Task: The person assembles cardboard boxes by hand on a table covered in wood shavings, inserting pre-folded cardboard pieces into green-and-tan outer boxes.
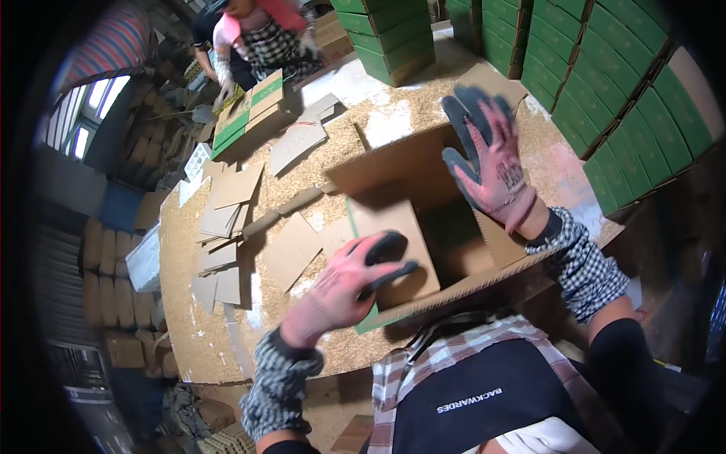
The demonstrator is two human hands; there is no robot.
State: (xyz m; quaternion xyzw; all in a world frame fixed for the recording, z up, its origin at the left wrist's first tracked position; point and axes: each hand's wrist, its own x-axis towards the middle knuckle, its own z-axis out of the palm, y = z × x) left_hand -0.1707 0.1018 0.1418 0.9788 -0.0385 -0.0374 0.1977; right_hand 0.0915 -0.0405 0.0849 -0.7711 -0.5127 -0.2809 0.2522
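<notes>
Now left hand [344, 284] pressing carton [423, 227] flap, right hand [495, 163] raised, spread

An open cardboard box [423, 227] sits at the near edge of the surface, its brown inside showing and its flaps folded outward, with a green outer face visible along its near left side. One inner flap lies folded down flat across the left of its opening.
</notes>
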